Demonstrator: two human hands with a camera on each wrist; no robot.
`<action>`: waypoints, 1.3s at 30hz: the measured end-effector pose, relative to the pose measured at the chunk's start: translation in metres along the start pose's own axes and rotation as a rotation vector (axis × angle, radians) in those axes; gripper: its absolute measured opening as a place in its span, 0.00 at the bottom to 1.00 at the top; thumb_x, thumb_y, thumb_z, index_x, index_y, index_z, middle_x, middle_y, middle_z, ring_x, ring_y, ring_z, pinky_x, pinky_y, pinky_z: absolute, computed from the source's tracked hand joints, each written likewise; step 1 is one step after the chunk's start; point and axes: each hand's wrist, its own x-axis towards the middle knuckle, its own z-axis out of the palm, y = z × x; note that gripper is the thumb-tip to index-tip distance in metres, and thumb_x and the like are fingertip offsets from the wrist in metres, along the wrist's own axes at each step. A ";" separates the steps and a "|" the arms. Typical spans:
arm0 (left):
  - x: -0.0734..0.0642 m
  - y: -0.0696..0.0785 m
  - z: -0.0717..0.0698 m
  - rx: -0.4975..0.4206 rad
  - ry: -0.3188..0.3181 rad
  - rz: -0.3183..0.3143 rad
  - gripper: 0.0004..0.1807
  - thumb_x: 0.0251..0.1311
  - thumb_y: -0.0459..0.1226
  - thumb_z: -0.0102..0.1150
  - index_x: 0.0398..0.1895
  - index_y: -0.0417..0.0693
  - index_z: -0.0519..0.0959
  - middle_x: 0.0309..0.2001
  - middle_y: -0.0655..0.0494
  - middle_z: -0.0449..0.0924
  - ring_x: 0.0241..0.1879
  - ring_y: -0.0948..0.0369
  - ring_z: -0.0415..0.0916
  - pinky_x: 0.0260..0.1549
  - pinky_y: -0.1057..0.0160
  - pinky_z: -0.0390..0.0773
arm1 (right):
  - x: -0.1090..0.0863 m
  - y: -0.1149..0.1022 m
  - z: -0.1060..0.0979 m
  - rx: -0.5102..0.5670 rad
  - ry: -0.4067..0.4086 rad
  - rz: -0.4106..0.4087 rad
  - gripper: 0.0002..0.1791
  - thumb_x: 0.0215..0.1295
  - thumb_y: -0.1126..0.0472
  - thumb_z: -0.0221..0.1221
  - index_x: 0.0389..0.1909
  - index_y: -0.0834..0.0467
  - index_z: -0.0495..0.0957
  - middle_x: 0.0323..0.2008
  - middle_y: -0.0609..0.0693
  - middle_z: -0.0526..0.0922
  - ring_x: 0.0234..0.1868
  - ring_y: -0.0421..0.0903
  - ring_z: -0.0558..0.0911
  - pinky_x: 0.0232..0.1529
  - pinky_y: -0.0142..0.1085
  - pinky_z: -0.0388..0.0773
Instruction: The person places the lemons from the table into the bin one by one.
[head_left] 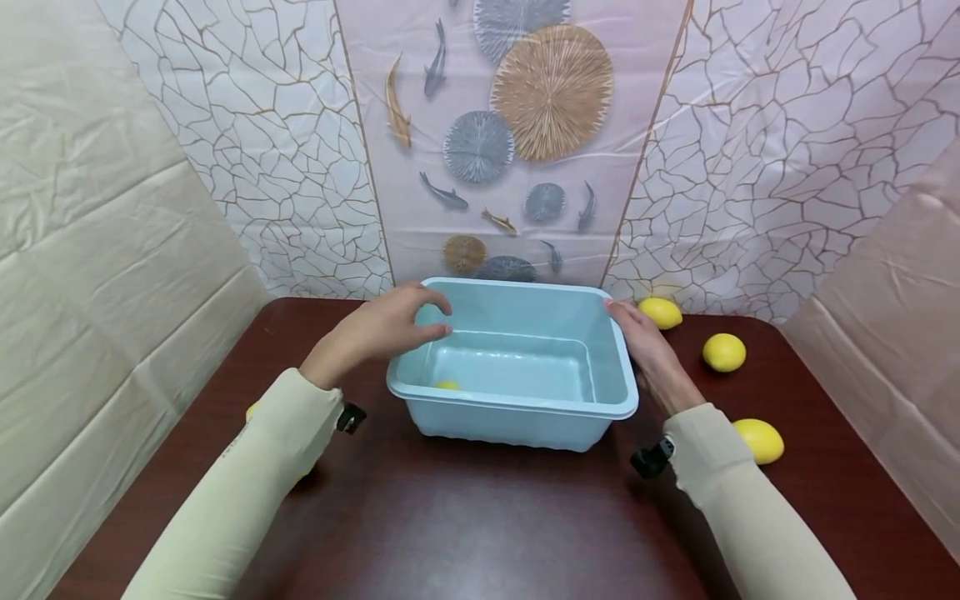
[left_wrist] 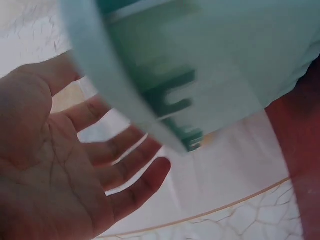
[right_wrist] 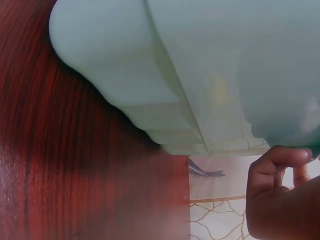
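A light blue plastic basin stands on the dark table towards the back. My left hand hovers at its left rim, thumb and fingers spread; in the left wrist view the palm and loosely bent fingers sit beside the rim, apparently without gripping it. With my right hand I hold the basin's right rim near the back corner; the right wrist view shows curled fingers at the rim. Inside the basin, a bit of a yellow lemon shows above the front rim, the rest hidden.
Right of the basin lie three lemons: one by the back edge, another farther right, a third beside my right sleeve. Yellow fruit peeks out behind my left sleeve. A patterned cloth hangs behind the table.
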 end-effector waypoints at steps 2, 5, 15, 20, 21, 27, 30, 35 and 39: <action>0.002 -0.005 0.006 -0.032 0.052 -0.027 0.18 0.73 0.43 0.64 0.60 0.45 0.83 0.65 0.42 0.77 0.67 0.46 0.72 0.63 0.44 0.73 | 0.000 0.000 0.000 0.009 -0.004 -0.002 0.33 0.82 0.35 0.45 0.68 0.57 0.68 0.47 0.50 0.76 0.42 0.41 0.80 0.40 0.32 0.81; 0.006 -0.013 0.017 -0.071 0.144 -0.091 0.20 0.73 0.43 0.64 0.63 0.43 0.81 0.66 0.38 0.75 0.69 0.44 0.69 0.66 0.42 0.70 | -0.001 -0.001 0.000 0.015 -0.009 0.005 0.32 0.82 0.35 0.45 0.67 0.57 0.69 0.48 0.50 0.75 0.44 0.42 0.79 0.42 0.32 0.79; 0.006 -0.025 0.041 -0.241 0.319 -0.365 0.25 0.82 0.46 0.48 0.66 0.32 0.68 0.49 0.37 0.81 0.49 0.44 0.80 0.47 0.46 0.81 | -0.001 -0.003 -0.001 0.000 -0.007 0.014 0.35 0.82 0.35 0.45 0.74 0.57 0.66 0.53 0.52 0.75 0.49 0.43 0.78 0.45 0.32 0.80; 0.004 -0.029 0.043 -0.308 0.228 -0.453 0.26 0.84 0.52 0.35 0.51 0.37 0.72 0.36 0.45 0.74 0.34 0.51 0.75 0.35 0.55 0.75 | -0.001 -0.003 -0.001 -0.007 -0.008 0.017 0.38 0.82 0.34 0.44 0.79 0.56 0.62 0.61 0.56 0.73 0.52 0.43 0.78 0.46 0.31 0.80; 0.004 -0.030 0.045 -0.329 0.217 -0.460 0.27 0.85 0.52 0.33 0.51 0.36 0.73 0.34 0.46 0.72 0.33 0.51 0.74 0.35 0.56 0.75 | -0.002 -0.004 -0.001 -0.005 -0.008 0.021 0.38 0.82 0.35 0.44 0.79 0.56 0.62 0.62 0.57 0.73 0.51 0.42 0.78 0.46 0.31 0.80; 0.002 -0.033 0.054 -0.459 0.255 -0.465 0.32 0.85 0.52 0.29 0.59 0.37 0.78 0.35 0.44 0.72 0.36 0.51 0.74 0.40 0.55 0.76 | -0.001 -0.005 -0.005 -0.019 -0.006 0.035 0.38 0.81 0.34 0.45 0.78 0.57 0.64 0.56 0.52 0.76 0.48 0.41 0.79 0.44 0.31 0.81; 0.002 -0.032 0.056 -0.505 0.287 -0.469 0.32 0.85 0.53 0.32 0.64 0.37 0.78 0.43 0.42 0.80 0.40 0.51 0.77 0.42 0.54 0.78 | 0.000 -0.005 -0.005 -0.029 0.010 0.034 0.38 0.81 0.33 0.45 0.76 0.57 0.66 0.54 0.51 0.77 0.46 0.41 0.80 0.43 0.31 0.81; 0.001 -0.032 0.054 -0.452 0.300 -0.490 0.32 0.84 0.53 0.35 0.72 0.39 0.75 0.61 0.42 0.81 0.54 0.49 0.79 0.53 0.48 0.79 | 0.000 -0.007 -0.002 -0.045 0.015 0.053 0.38 0.81 0.34 0.45 0.77 0.57 0.65 0.56 0.53 0.77 0.46 0.40 0.79 0.43 0.31 0.81; 0.001 -0.033 0.052 -0.440 0.295 -0.489 0.31 0.84 0.53 0.37 0.72 0.41 0.75 0.62 0.42 0.81 0.56 0.48 0.79 0.55 0.46 0.78 | -0.002 -0.011 -0.001 -0.113 0.025 0.055 0.39 0.82 0.34 0.44 0.79 0.58 0.64 0.61 0.58 0.76 0.47 0.40 0.80 0.42 0.31 0.80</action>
